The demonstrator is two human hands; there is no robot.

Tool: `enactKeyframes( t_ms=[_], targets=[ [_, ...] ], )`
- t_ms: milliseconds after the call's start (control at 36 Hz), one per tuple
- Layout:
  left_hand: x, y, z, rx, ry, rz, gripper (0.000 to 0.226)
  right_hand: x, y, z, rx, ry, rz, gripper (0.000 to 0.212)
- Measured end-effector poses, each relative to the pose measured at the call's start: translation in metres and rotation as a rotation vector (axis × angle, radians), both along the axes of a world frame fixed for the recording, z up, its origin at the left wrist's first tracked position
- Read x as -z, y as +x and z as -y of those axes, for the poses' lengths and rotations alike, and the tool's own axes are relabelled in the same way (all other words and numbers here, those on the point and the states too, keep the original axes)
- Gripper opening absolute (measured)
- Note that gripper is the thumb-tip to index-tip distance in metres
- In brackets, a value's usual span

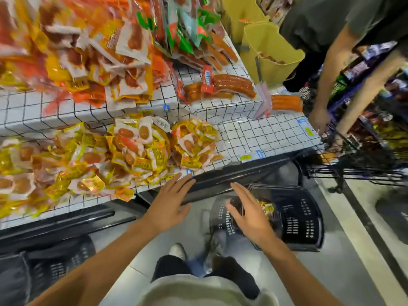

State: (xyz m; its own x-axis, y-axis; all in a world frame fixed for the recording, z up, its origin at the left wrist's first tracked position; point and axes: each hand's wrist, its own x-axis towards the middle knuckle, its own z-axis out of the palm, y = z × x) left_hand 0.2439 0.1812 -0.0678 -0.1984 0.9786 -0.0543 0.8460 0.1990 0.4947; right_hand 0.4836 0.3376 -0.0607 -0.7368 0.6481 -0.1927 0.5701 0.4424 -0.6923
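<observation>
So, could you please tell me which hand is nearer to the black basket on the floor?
Right. The right hand hovers open over the basket; the left hand is off to its side, by the shelf edge.

Packets (267, 209) in basket (309, 219) partly behind right hand (251, 215)

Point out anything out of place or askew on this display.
One sausage pack lies alone beside the right end of the raised step, apart from the sausage pile on it. A yellow packet hangs over the shelf front edge.
</observation>
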Motion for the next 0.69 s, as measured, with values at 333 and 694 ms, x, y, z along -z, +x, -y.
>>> enactKeyframes(
  t_ms=[333, 694],
  targets=[
    [0.027, 0.071, 0.025, -0.062, -0.202, 0.067, 0.060, 0.043, 0.103, 0.006, -0.074, -0.102, 0.213, 0.053],
    [0.050, 0.226, -0.056, -0.075, -0.376, 0.119, 0.054, 0.066, 0.305, -0.061, 0.282, -0.356, 0.204, 0.042]
  ],
)
